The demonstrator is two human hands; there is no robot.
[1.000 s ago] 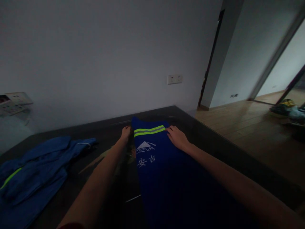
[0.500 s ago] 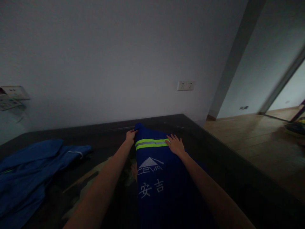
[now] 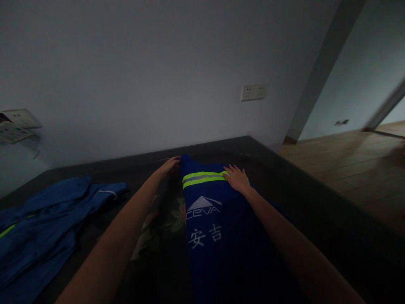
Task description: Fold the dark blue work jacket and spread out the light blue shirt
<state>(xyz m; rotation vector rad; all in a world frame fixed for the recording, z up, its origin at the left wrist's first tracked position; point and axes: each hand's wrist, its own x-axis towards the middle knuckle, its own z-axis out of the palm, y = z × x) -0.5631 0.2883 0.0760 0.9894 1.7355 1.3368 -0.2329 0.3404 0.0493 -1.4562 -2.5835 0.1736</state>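
A dark blue work jacket [image 3: 205, 228] lies folded narrow in front of me. It bears a yellow-green and grey reflective band, a white CEVA logo and two white characters below it. At its far left corner, my left hand [image 3: 170, 165] has its fingers closed on the cloth edge, the thumb hidden. My right hand [image 3: 238, 178] rests flat on the right end of the band, fingers spread. The jacket's near part fades into shadow.
Another blue garment [image 3: 47, 223] lies loosely spread to the left on the dark surface [image 3: 249, 147], which has a floral pattern. Behind stands a wall with a double socket [image 3: 253, 92]. A second socket [image 3: 20, 120] is at far left. Wooden floor [image 3: 332, 156] shows at right.
The view has tilted down and shifted slightly left. My left hand has slid slightly outward along the jacket's far left corner. My right hand stays flat on the band.
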